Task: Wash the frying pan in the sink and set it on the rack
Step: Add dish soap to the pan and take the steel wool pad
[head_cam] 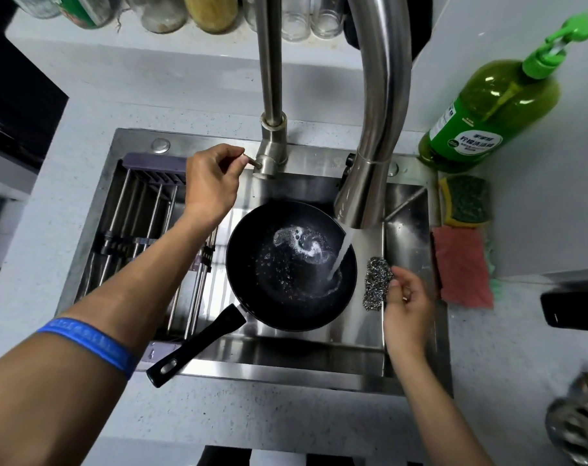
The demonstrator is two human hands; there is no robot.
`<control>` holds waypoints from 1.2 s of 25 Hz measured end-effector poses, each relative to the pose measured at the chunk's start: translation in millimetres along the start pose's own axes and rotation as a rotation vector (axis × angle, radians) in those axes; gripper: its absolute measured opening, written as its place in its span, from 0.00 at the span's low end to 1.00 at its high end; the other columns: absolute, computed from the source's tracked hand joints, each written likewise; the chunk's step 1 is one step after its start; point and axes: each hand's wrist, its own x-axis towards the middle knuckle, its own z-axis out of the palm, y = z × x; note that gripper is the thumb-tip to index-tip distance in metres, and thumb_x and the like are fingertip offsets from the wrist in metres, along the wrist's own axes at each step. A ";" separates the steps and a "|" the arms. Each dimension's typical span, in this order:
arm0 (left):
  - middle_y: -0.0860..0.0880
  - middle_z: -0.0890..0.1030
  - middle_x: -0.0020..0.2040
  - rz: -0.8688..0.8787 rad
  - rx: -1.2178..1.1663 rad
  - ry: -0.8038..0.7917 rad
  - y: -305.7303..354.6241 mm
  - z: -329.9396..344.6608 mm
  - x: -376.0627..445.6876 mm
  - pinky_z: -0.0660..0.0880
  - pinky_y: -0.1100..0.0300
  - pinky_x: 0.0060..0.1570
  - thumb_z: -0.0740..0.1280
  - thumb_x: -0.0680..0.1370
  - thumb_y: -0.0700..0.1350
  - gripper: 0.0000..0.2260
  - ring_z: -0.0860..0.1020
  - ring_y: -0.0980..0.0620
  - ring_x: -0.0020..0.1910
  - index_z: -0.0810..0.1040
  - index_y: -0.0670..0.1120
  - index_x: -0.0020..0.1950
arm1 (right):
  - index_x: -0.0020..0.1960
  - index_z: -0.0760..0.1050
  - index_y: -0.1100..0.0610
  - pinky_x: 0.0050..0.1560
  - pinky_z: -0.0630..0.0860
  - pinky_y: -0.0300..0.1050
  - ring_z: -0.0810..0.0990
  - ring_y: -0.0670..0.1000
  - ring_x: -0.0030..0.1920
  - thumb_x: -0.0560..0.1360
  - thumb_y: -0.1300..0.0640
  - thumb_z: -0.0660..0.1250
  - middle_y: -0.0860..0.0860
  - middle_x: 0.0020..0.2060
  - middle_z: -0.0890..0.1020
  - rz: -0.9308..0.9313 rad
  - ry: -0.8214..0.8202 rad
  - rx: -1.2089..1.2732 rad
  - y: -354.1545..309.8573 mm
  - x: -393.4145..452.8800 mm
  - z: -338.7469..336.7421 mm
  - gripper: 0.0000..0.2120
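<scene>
Fingers of my left hand [209, 183] pinch the faucet lever [252, 162]; my right hand [407, 299] grips a steel scourer [377, 283] just right of the round black frying pan [291, 265], wet in the steel sink [319, 354].

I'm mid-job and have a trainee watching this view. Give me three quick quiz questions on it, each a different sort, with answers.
1. True or false: water is running from the tap spout into the frying pan.
2. Which does the right hand hold? A) yellow-green sponge B) steel scourer C) soap bottle
3. Fill in: the left hand has its fingers on the tap ____.

Key
1. True: a stream lands in the pan, which sits in the sink.
2. B: the steel scourer is in that hand; the sponge and the soap bottle sit on the counter.
3. Handle.
</scene>
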 end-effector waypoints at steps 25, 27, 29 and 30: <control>0.47 0.82 0.52 0.146 0.190 0.358 63.4 -150.5 -40.2 0.71 0.57 0.50 0.64 0.79 0.55 0.16 0.76 0.45 0.53 0.81 0.46 0.58 | 0.61 0.80 0.55 0.53 0.71 0.32 0.76 0.45 0.48 0.80 0.66 0.62 0.46 0.49 0.74 -0.030 -0.280 -0.257 15.8 -35.8 61.1 0.14; 0.47 0.77 0.60 0.069 0.283 0.641 59.9 -141.1 -45.1 0.70 0.57 0.56 0.63 0.80 0.54 0.18 0.74 0.49 0.57 0.77 0.45 0.64 | 0.63 0.80 0.57 0.56 0.73 0.39 0.77 0.51 0.48 0.80 0.67 0.62 0.50 0.49 0.76 -0.039 -0.328 -0.272 14.8 -29.5 73.2 0.15; 0.48 0.75 0.59 0.130 0.228 0.502 50.5 -101.1 -88.1 0.72 0.56 0.56 0.63 0.80 0.49 0.15 0.74 0.50 0.56 0.74 0.45 0.64 | 0.64 0.79 0.58 0.57 0.75 0.45 0.76 0.51 0.48 0.80 0.67 0.61 0.50 0.48 0.75 -0.100 -0.353 -0.338 14.9 -17.0 89.9 0.16; 0.48 0.74 0.59 0.126 0.260 0.204 36.9 -75.7 -121.9 0.72 0.54 0.56 0.63 0.79 0.49 0.15 0.74 0.49 0.55 0.73 0.45 0.64 | 0.65 0.79 0.58 0.57 0.75 0.45 0.77 0.51 0.49 0.80 0.66 0.61 0.50 0.49 0.75 -0.150 -0.363 -0.382 17.0 -8.1 101.7 0.16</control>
